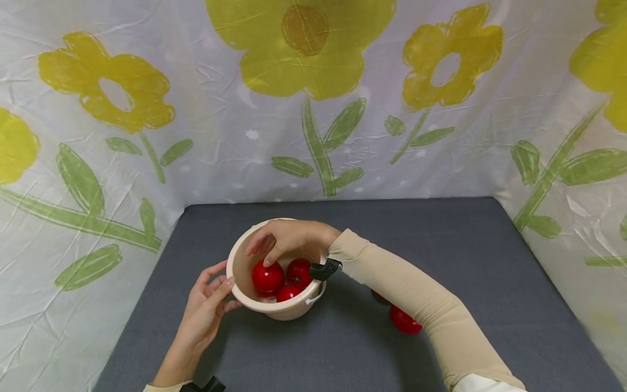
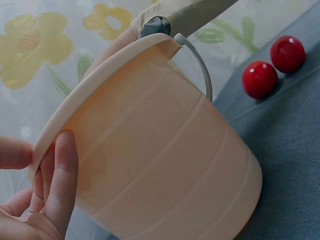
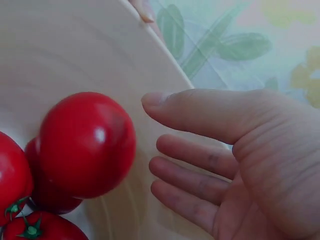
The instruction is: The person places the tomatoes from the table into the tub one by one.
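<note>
A cream bucket (image 1: 281, 312) with a pale handle stands on the dark cloth. My left hand (image 1: 203, 307) pinches its rim, the thumb on one side and fingers on the other in the left wrist view. Inside lie several red tomatoes, some with green stem tops (image 3: 32, 230). My right hand (image 1: 296, 237) reaches over the rim into the bucket, its fingers spread loosely and holding nothing. The topmost tomato (image 3: 85, 145) sits on the others, a small gap away from the right thumb and fingertips in the right wrist view.
Two more red tomatoes rest on the cloth right of the bucket, one nearer (image 2: 260, 80) and one beside it (image 2: 287, 54); my right forearm (image 1: 416, 299) partly covers them in the head view. A flower-printed curtain (image 1: 220, 136) hangs behind the table (image 1: 416, 234).
</note>
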### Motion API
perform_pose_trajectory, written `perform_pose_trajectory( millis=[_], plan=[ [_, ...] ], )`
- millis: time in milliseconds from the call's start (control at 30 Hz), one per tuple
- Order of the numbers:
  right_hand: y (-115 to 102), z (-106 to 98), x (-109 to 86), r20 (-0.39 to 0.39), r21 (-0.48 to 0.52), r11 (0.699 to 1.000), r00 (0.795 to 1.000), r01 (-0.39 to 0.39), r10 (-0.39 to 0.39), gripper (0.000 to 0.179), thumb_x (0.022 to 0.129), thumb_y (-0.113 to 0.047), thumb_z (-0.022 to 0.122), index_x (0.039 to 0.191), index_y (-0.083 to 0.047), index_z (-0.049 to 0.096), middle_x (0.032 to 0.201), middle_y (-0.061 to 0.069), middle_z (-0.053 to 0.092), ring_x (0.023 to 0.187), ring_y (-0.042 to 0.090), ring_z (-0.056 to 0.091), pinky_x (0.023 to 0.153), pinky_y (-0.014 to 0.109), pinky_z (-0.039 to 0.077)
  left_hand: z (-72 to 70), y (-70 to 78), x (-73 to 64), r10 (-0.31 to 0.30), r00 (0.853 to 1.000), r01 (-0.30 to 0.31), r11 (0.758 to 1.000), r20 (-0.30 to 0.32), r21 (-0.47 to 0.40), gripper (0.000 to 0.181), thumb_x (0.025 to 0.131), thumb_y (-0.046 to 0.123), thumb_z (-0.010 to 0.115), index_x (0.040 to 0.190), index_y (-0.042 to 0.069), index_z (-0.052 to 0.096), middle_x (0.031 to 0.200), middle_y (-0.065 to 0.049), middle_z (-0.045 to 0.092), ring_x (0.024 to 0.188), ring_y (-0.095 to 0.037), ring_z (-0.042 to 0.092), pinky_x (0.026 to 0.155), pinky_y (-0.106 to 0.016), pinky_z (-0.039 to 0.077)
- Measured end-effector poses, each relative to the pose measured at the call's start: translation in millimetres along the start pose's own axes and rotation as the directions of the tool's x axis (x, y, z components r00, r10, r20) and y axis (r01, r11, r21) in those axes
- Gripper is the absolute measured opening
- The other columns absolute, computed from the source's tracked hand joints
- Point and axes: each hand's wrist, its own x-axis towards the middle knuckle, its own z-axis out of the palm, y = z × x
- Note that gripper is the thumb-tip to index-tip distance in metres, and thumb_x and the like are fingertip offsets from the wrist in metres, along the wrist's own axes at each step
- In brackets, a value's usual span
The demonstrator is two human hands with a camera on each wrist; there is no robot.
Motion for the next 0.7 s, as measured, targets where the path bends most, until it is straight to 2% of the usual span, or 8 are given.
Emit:
perform_pose_trajectory(
  millis=[167,267,400,533,700],
  plan=[
    [-5,-1,-5.3,-0.008,-0.001,1.000,1.000,0.006,-0.006,0.041,0.085,-0.002,0.073,0.124,-0.011,0.067,0.129,0.012,0.066,0.126,0.036,0.055,0.096,0.028,0.053,0.4,0.1,-0.1,-0.005,1.000,0.005,1.000,-0.009,0.007,0.037,0.100,0.005,0.055,0.132,0.016,0.040,0.096,0.006,0.065,0.084,-0.006,0.069,0.065,-0.024,0.061],
    [-10,-8,-9.6,0.002,-0.099,0.993,0.998,0.058,-0.058,0.042,0.085,-0.007,0.075,0.126,-0.012,0.066,0.129,0.010,0.066,0.124,0.033,0.057,0.100,0.032,0.053,0.5,0.2,-0.3,-0.011,1.000,0.011,1.000,-0.016,0.011,0.037,0.100,0.006,0.055,0.132,0.017,0.040,0.097,0.005,0.066,0.085,-0.006,0.069,0.065,-0.024,0.061],
    [-19,-24,-20.1,0.018,-0.238,0.957,0.986,0.165,-0.165,0.044,0.087,-0.013,0.075,0.130,-0.009,0.064,0.132,0.012,0.065,0.123,0.031,0.059,0.106,0.040,0.051,0.5,0.1,-0.5,-0.010,1.000,0.010,1.000,-0.020,0.008,0.038,0.099,0.005,0.055,0.132,0.017,0.040,0.097,0.005,0.066,0.084,-0.006,0.069,0.065,-0.024,0.061],
    [-24,-38,-44.1,-0.011,-0.264,0.947,0.981,0.182,-0.191,0.047,0.088,-0.014,0.074,0.133,-0.009,0.061,0.135,0.010,0.063,0.124,0.025,0.059,0.107,0.041,0.050,0.6,-0.3,-0.4,-0.003,1.000,0.003,1.000,-0.013,-0.002,0.038,0.099,0.004,0.055,0.132,0.016,0.040,0.096,0.005,0.066,0.083,-0.006,0.068,0.065,-0.025,0.061],
    [-15,-49,-86.2,-0.092,-0.279,0.950,0.981,0.142,-0.173,0.049,0.088,-0.013,0.074,0.135,-0.012,0.059,0.138,0.002,0.060,0.129,0.021,0.056,0.110,0.041,0.048,0.6,-0.9,-0.6,0.002,1.000,-0.002,1.000,-0.022,0.000,0.038,0.099,0.003,0.055,0.132,0.016,0.041,0.096,0.005,0.066,0.084,-0.006,0.068,0.065,-0.025,0.061]
  ],
)
